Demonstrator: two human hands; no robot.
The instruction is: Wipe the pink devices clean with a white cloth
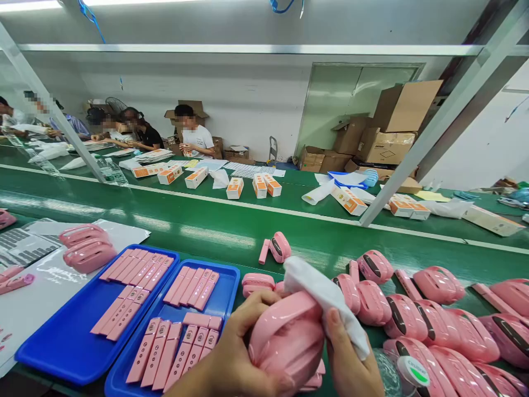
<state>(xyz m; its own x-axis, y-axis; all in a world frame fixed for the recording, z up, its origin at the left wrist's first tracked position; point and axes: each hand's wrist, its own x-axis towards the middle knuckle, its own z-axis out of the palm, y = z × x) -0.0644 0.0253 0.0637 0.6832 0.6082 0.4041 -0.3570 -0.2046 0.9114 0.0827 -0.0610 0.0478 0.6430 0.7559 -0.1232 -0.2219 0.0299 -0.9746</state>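
Note:
My left hand (231, 353) grips a glossy pink plastic shell (289, 347), rounded, with ribs and a raised band over its top. My right hand (351, 358) pinches a white cloth (318, 286) against the shell's upper right side. Part of the shell's underside is hidden by my fingers. Just left of my hands, a blue tray (235, 275) holds rows of flat pink sticks (152, 353), some with buttons. To the right, many similar pink shells (374, 300) stand in groups on the green bench, several with dark oval panels.
Another blue tray (53, 342) with pink sticks lies farther left, beside white sheets (37, 309). A clear bottle with a white-green cap (413, 372) stands near my right hand. White-orange boxes (235, 188) line the far bench, where people (198, 138) sit. Slanted metal posts (438, 116) frame the bench.

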